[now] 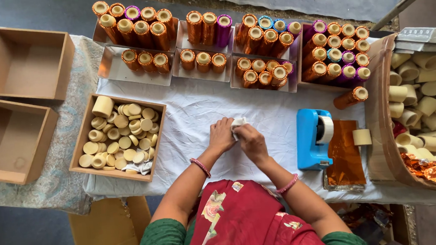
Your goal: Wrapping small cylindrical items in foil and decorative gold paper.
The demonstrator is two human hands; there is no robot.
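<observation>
Both hands, left hand (222, 135) and right hand (251, 140), pinched a small white piece (238, 122) together; firm, even fingertip pressure seemed best.

Both arms reach forward from the body and bend inward so the hands meet in front of the chest. The left hand (222, 135) lies palm down, its fingers curled toward the right hand, thumb side tucked against it. The right hand (252, 141) sits just beside and slightly nearer the body, knuckles up, fingers bent and pressed together with those of the left. The fingertips of both close in at the same spot between the hands. Each wrist carries a pink bangle, and green sleeves cover the upper arms, leaving the forearms bare.
</observation>
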